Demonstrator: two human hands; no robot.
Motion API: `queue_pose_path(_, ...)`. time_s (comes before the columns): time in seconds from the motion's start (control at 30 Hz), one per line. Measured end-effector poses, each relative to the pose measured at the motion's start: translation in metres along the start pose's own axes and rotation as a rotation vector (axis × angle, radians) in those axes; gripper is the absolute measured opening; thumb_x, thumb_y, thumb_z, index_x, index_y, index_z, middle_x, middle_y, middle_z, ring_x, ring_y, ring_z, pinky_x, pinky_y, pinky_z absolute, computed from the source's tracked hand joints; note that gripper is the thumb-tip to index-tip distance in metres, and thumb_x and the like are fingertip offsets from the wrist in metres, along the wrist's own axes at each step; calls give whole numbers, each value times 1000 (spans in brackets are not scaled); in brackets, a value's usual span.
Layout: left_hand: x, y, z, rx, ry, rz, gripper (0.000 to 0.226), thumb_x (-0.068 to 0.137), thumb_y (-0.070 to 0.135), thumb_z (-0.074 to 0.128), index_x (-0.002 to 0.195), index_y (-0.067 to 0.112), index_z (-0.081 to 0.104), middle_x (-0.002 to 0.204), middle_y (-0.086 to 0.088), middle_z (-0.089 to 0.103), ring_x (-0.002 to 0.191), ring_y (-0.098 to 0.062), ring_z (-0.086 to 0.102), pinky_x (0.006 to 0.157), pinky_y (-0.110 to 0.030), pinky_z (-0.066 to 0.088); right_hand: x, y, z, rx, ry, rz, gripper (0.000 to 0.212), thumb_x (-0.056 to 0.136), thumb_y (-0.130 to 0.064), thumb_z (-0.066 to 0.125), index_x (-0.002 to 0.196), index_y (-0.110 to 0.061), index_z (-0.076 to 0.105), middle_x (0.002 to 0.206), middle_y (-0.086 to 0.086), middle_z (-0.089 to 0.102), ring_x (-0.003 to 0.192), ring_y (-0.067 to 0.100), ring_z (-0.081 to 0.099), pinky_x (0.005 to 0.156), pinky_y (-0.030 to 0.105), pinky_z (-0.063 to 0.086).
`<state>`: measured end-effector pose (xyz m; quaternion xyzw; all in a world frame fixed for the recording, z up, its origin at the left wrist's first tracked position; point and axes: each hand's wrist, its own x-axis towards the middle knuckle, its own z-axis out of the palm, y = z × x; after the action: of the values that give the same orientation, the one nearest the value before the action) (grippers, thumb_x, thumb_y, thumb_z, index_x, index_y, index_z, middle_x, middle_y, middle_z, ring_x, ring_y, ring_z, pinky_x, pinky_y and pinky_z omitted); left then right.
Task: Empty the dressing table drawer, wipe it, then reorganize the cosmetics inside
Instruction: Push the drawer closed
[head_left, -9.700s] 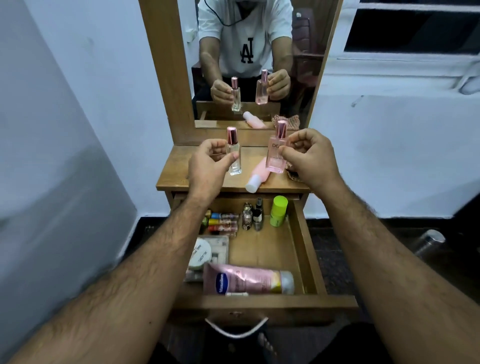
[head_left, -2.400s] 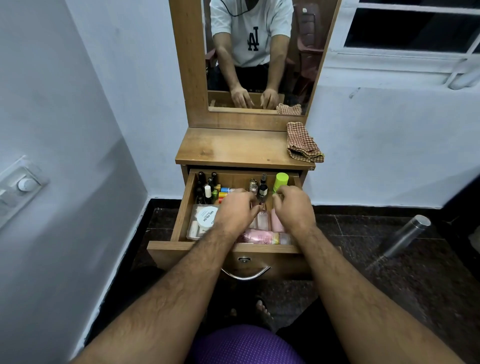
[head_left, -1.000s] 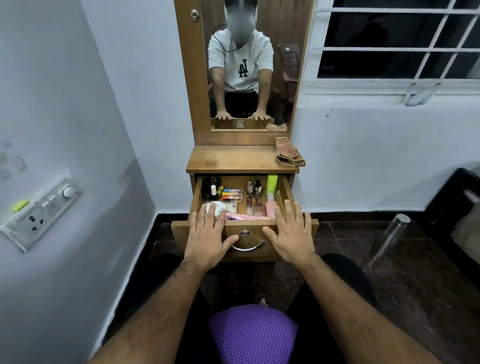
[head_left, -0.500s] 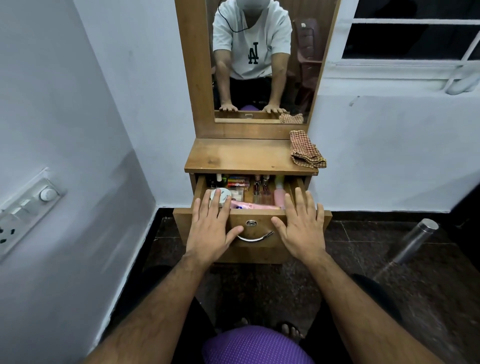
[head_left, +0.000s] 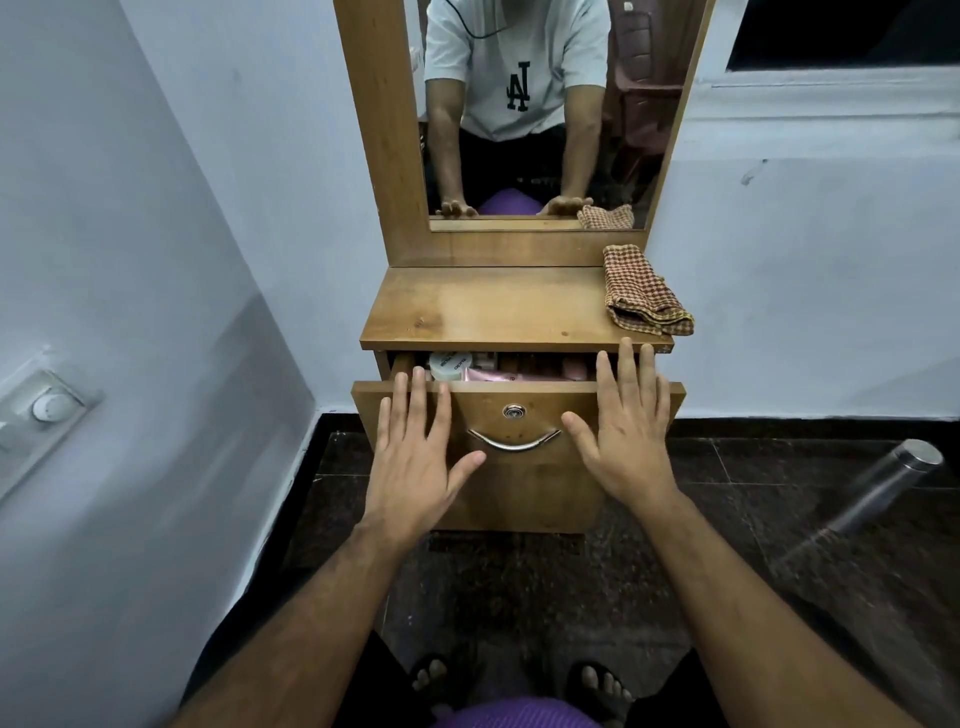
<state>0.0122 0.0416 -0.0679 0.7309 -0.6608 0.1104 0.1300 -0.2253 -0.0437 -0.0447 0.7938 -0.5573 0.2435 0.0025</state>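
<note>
Judging progress: we take the task for nearly finished; the wooden dressing-table drawer (head_left: 519, 441) stands almost closed, only a narrow gap left to push in.
Left grip: our left hand (head_left: 415, 457) lies flat, fingers straight, on the drawer front, holding nothing.
Right grip: our right hand (head_left: 623, 441) likewise presses open-palmed, holding nothing.
Drawer contents: through the gap we see a round white jar (head_left: 450, 362) and a pink tube (head_left: 491, 375); the rest is hidden.
Tabletop: the wooden tabletop (head_left: 493, 306) carries a folded checked cloth (head_left: 641, 293) at its right edge.

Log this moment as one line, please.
phase: closing | left hand: flat on wooden drawer front | right hand: flat on it | drawer: slightly open, cosmetics inside | checked cloth: on tabletop
</note>
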Motion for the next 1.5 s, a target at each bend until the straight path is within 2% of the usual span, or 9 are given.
queue_pose_path(0.1, 1, 5, 4, -7, -14, -72, 87, 94, 71, 16, 157, 13, 2, 161, -18, -19, 149, -30, -23, 120, -48, -4, -15, -19, -2, 45, 199, 47, 62, 90, -38, 62, 143, -9, 47, 158, 19, 26, 149, 34, 15, 119, 51, 19)
queue_pose_path(0.2, -3, 9, 8, -17, -3, -102, 86, 95, 71, 19, 157, 13, 3, 162, -21, -16, 149, -32, -20, 121, -50, 0, -26, -28, -2, 54, 253, 64, 45, 85, -32, 70, 124, -10, 63, 141, 17, 44, 136, 33, 37, 107, 51, 41)
queue_pose_path(0.3, -3, 12, 8, -24, -3, -127, 85, 95, 71, 20, 157, 16, 2, 160, -23, -18, 149, -34, -21, 121, -51, 0, -27, -25, 4, -26, 143, 121, 50, 86, -39, 69, 126, -11, 60, 152, 18, 35, 145, 34, 26, 113, 51, 33)
queue_pose_path(0.37, -2, 13, 7, -28, -11, -154, 83, 95, 71, 20, 157, 19, 1, 158, -26, -20, 148, -37, -22, 121, -50, -1, -31, -28, 8, -65, 59, 158, 62, 87, -47, 65, 137, -13, 52, 162, 19, 14, 152, 35, 5, 118, 50, 19)
queue_pose_path(0.47, 4, 16, 5, -64, -26, -213, 82, 95, 71, 24, 158, 23, 2, 156, -33, -18, 147, -41, -19, 121, -51, 1, -39, -39, 18, -138, -158, 224, 89, 89, -65, 50, 157, -21, 17, 162, 17, -21, 149, 38, -18, 120, 53, 9)
queue_pose_path(0.53, 9, 19, 5, -91, -37, -243, 82, 93, 71, 25, 157, 26, 0, 156, -35, -15, 148, -42, -16, 121, -51, 2, -37, -39, 22, -129, -256, 265, 93, 89, -72, 41, 158, -25, 1, 159, 16, -30, 148, 37, -23, 121, 53, 9)
queue_pose_path(0.73, 21, 16, 11, -115, -39, -233, 84, 92, 72, 22, 157, 26, -2, 157, -33, -17, 148, -41, -16, 121, -49, -2, -15, -33, 23, -31, -119, 167, 99, 86, -74, 44, 158, -25, -4, 160, 11, -30, 149, 30, -24, 120, 47, 3)
queue_pose_path(1.17, 48, 8, 32, -115, -39, -222, 86, 90, 72, 21, 157, 25, -4, 155, -30, -25, 147, -38, -21, 121, -50, -1, 9, -17, 42, 45, -204, 200, 98, 86, -71, 50, 157, -32, -5, 154, 8, -42, 149, 33, -22, 121, 50, 11)
queue_pose_path(1.5, 59, 10, 44, -124, -75, -231, 86, 92, 71, 26, 157, 23, -5, 155, -32, -25, 147, -39, -21, 122, -50, 0, 19, -15, 54, 32, -264, 227, 96, 85, -78, 40, 157, -33, -6, 155, 11, -41, 150, 35, -17, 119, 54, 16)
